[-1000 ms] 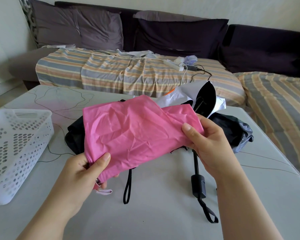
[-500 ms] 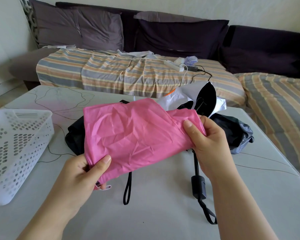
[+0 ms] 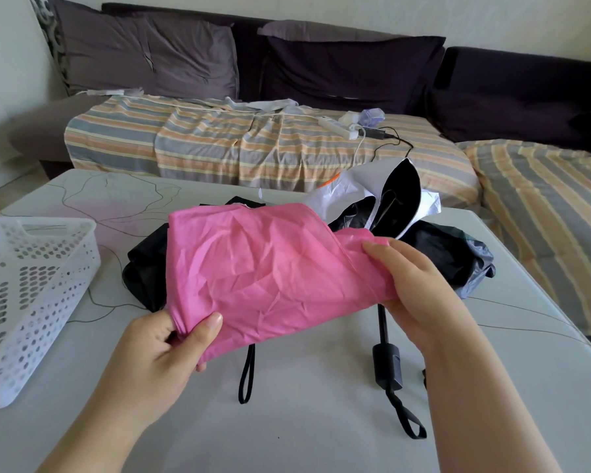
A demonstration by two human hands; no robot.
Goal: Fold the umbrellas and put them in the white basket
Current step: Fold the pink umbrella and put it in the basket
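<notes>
I hold a pink umbrella (image 3: 267, 268) above the table, its canopy gathered loosely. My left hand (image 3: 164, 349) pinches its lower left corner between thumb and fingers. At its right end, my right hand (image 3: 420, 295) grips the bunched fabric. Behind it lie a black umbrella (image 3: 144, 268) with a wrist strap (image 3: 246, 380), a white-and-black umbrella (image 3: 393, 196), and a dark umbrella (image 3: 458, 257) whose handle (image 3: 388, 367) points toward me. The white basket (image 3: 24, 302) stands at the table's left edge.
The grey table (image 3: 304, 431) carries thin dark line marks. Beyond it a sofa with a striped cover (image 3: 219, 148) and dark cushions holds a power strip (image 3: 338, 128) with cables. A second striped seat (image 3: 543, 199) is at the right.
My right hand has slid a little along the pink fabric and bunched the right end tighter. The left hand keeps its pinch in about the same place.
</notes>
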